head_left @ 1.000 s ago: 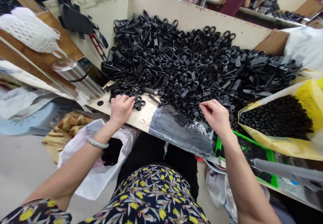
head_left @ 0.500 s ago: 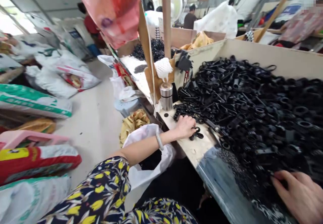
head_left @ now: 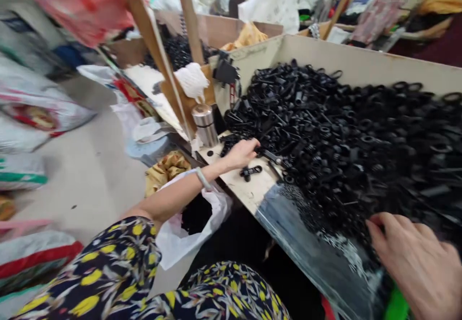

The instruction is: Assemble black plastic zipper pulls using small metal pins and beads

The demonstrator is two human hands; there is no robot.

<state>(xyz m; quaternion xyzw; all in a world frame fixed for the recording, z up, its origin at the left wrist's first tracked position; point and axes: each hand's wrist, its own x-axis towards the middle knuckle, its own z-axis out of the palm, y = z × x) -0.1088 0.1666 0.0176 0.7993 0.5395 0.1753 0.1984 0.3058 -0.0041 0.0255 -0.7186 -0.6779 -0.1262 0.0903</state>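
My left hand (head_left: 241, 154) is over the near left edge of a large pile of black plastic parts (head_left: 325, 132). Its fingers are bent and together; whatever they hold is hidden. Just below that hand, a few loose black parts (head_left: 250, 172), one with a ring end, lie on the pale tabletop (head_left: 249, 192). My right hand (head_left: 418, 262) is at the front right of the pile, its thumb and forefinger curled together. Anything between those fingertips is too small or dark to make out.
A steel flask (head_left: 205, 126) stands left of the pile beside a wooden post. An open white sack (head_left: 212, 228) with black contents sits below the table's edge. Pale boards (head_left: 361, 60) wall the pile's back. Filled sacks (head_left: 39, 103) lie on the floor at left; people are farther back.
The view has swung right. My left hand has lifted off the loose parts and moved toward the pile, leaving them on the tabletop. My right hand has shifted slightly right along the pile's front.
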